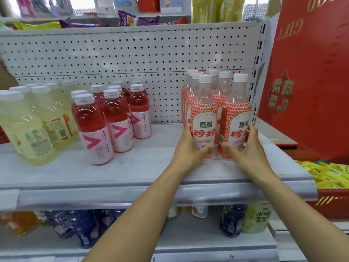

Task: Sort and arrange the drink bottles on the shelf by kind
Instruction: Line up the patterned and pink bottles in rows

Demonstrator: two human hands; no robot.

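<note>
Lychee bottles point(204, 118) gripped by left hand point(188, 146), right hand point(245, 148).

Left hand point(189, 146): seen bare, right of centre.
Right hand point(243, 148): seen bare, beside it.
Forearms point(143, 205): shown uncovered to the lower edge.

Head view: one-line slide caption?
Left hand and right hand grip the front lychee bottles; pink drinks and yellow drinks stand grouped on the shelf.
</note>
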